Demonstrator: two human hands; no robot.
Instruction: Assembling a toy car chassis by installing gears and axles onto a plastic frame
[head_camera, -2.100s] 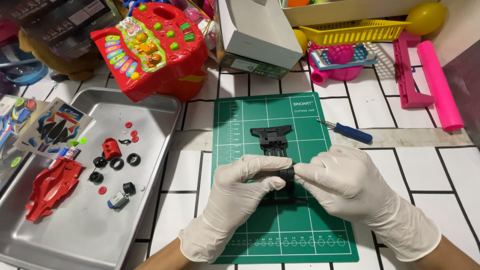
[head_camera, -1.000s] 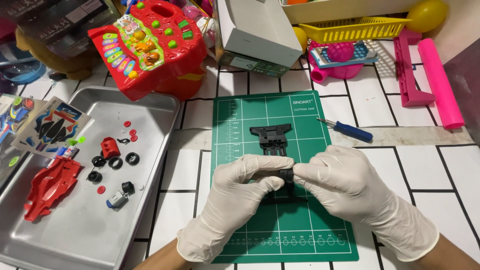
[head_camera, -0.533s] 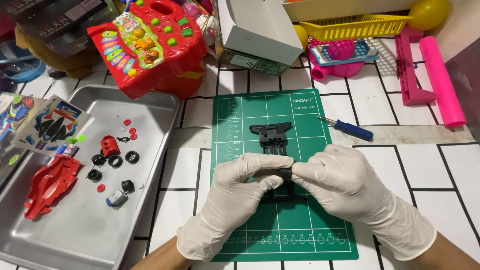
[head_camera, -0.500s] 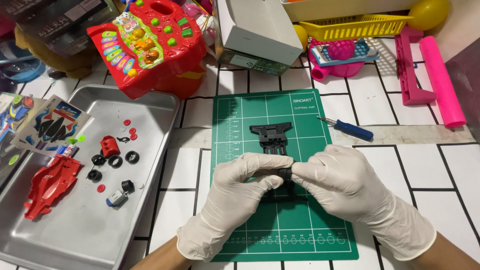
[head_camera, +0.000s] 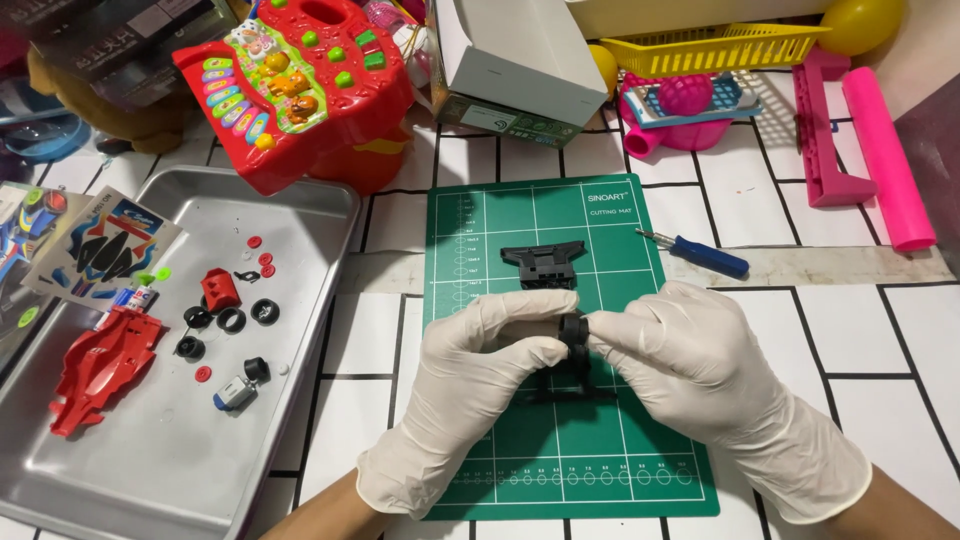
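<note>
Two gloved hands meet over a green cutting mat (head_camera: 610, 440), left hand (head_camera: 475, 375) and right hand (head_camera: 690, 365) both pinching one small black wheel (head_camera: 573, 331) between their fingertips.

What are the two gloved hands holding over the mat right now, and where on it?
Both hands, left hand and right hand, pinch a small black wheel at its rim, on a black chassis mostly hidden beneath them.
</note>
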